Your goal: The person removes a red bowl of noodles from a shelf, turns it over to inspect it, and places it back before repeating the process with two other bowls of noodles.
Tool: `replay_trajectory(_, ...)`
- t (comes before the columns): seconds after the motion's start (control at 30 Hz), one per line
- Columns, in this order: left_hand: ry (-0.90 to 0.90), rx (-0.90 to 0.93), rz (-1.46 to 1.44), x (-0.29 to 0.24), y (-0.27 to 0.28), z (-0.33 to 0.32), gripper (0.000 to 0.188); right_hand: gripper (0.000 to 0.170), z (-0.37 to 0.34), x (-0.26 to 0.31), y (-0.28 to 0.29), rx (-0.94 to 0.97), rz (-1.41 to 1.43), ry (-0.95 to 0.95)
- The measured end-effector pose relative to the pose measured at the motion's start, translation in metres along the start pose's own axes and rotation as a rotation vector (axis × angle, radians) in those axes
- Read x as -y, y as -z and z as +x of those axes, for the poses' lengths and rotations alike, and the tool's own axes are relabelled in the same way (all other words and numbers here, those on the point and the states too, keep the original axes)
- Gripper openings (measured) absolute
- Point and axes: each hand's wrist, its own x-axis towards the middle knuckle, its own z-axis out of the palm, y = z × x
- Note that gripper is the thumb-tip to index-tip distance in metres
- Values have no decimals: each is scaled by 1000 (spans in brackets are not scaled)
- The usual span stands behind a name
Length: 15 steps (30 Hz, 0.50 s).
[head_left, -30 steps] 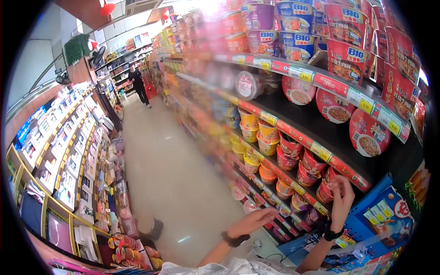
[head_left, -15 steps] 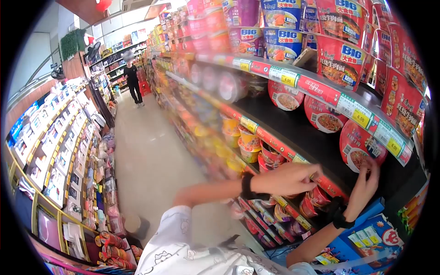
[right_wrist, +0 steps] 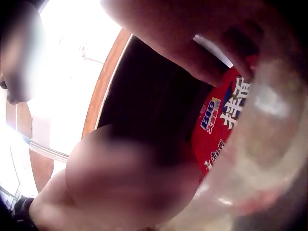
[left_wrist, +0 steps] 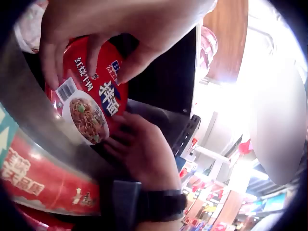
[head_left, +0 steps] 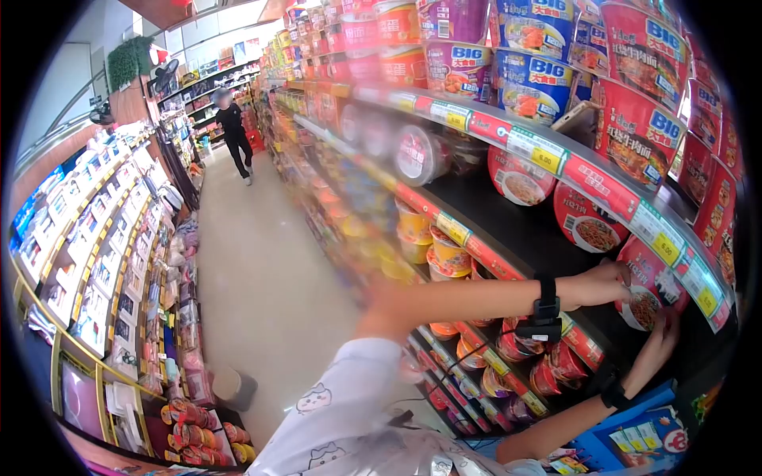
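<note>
A red instant noodle bowl [head_left: 660,272] stands on its side on the black shelf, its printed lid facing out. My left hand [head_left: 595,285] reaches across to its left edge. In the left wrist view the left hand's spread, bent fingers [left_wrist: 50,65] and thumb lie over the upper part of the lid [left_wrist: 98,84]. The right hand [head_left: 657,349] holds the bowl's lower edge from the other side, its fingers partly behind it. In the right wrist view the right hand [right_wrist: 192,33] is at the lid, with the blurred left hand [right_wrist: 130,183] opposite.
Two more red noodle bowls [head_left: 587,218] lie on their sides along the same shelf. Stacked bowls [head_left: 639,131] crowd the shelf above, whose price-tag strip [head_left: 603,186] overhangs. A blue display box [head_left: 635,436] is below right. A person [head_left: 236,139] stands down the aisle.
My left hand has moved right and up from the lower shelves to the bowl. The right hand rose to the bowl and shifted to its lower edge. The person down the aisle has shifted slightly.
</note>
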Motion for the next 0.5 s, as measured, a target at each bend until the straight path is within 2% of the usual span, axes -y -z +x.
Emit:
replay_trajectory(0.1, 121, -24, -345, 5, 16, -7, 32, 37, -10, 24, -3, -143, -43, 45)
replay_trajectory(0.13, 92, -66, -359, 4, 19, -12, 25, 35, -18, 41, -6, -178, -38, 34)
replay_trajectory(0.23, 20, 7, -241, -9, 42, -28, 24, 30, -32, 62, -15, -211, 38, 12)
replay_trajectory(0.33, -29, -14, -354, -19, 61, -56, 25, 30, -55, 102, -33, -231, 123, -8)
replay_trajectory(0.43, -138, 44, -483, -15, 79, -87, 29, 27, -82, 131, -46, -218, 313, -68)
replay_trajectory(0.5, -368, -64, -510, 8, 72, -113, 28, 24, -106, 157, -51, -230, 274, -29)
